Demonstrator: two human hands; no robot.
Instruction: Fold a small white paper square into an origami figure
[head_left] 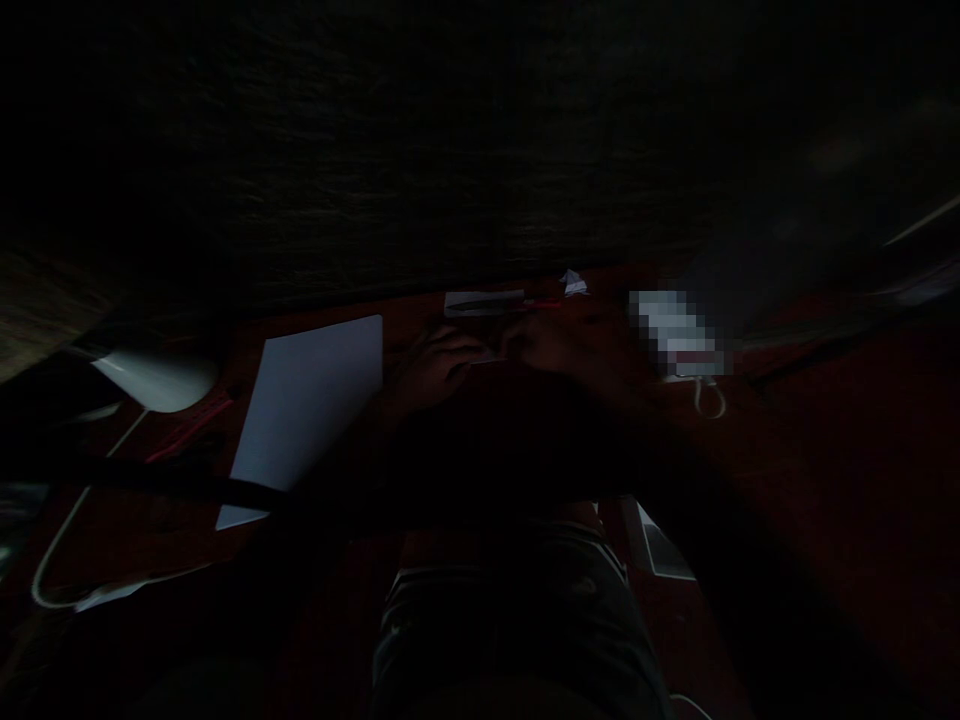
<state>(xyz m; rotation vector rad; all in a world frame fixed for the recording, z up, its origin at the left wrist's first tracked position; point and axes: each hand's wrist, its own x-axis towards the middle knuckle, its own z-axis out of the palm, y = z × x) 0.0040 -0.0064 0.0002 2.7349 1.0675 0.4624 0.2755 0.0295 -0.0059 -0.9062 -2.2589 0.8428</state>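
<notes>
The scene is very dark. My left hand [439,365] and my right hand [547,345] rest close together on a dark reddish table [825,430], near its far edge. Between them shows a small pale thing [489,360] that I cannot make out. The left hand's fingers look curled; the right hand's fingers are lost in shadow. A white sheet of paper [304,410] lies just left of my left hand. A pale flat strip [484,302] and a thin red object [544,303] lie just beyond the hands.
A white lamp head [157,380] sits at the left with a white cable [67,540] looping toward me. A small folded white paper [574,284] lies at the far edge. A blurred white item [679,335] lies at the right, another pale sheet [664,550] near me.
</notes>
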